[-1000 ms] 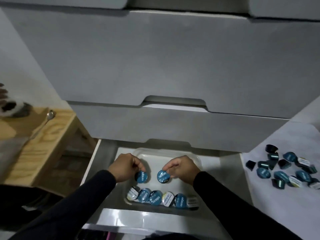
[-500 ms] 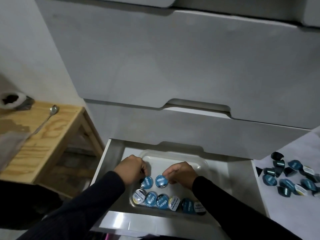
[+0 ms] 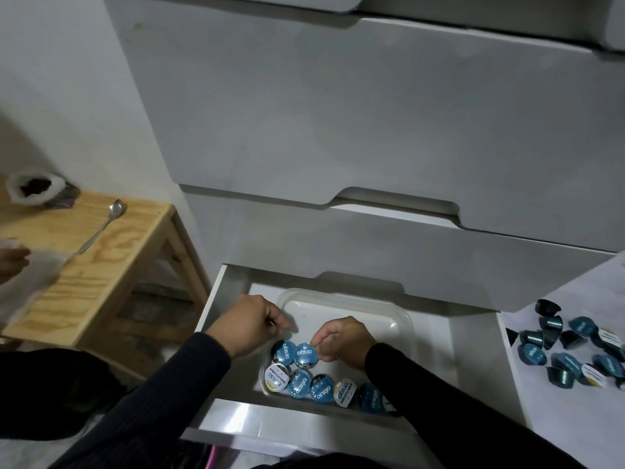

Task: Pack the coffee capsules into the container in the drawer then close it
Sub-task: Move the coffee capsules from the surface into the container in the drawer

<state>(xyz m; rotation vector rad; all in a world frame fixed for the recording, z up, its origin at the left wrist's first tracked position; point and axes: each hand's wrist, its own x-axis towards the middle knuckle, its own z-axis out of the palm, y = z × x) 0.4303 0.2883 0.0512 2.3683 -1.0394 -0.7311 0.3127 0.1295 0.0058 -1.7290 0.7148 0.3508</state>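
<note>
White drawer fronts (image 3: 389, 130) fill the upper view, and below them the bottom drawer (image 3: 473, 360) stands pulled open with a clear plastic container (image 3: 399, 319) lying in it. Along the container's near edge runs a row of coffee capsules (image 3: 313, 385), foil tops up, some blue and some white. Behind that row two blue capsules sit side by side, touching: the left capsule (image 3: 283, 351) and the right capsule (image 3: 306, 354). The left hand (image 3: 247, 324) hovers just above the left capsule with fingers curled in; whether they touch it I cannot tell. The right hand (image 3: 345, 338) has its curled fingertips at the right capsule's rim, pinching it. More loose capsules (image 3: 568, 350) lie scattered on the white surface (image 3: 575, 418) right of the drawer. A wooden side table (image 3: 111, 265) at left carries a spoon (image 3: 101, 228).
</note>
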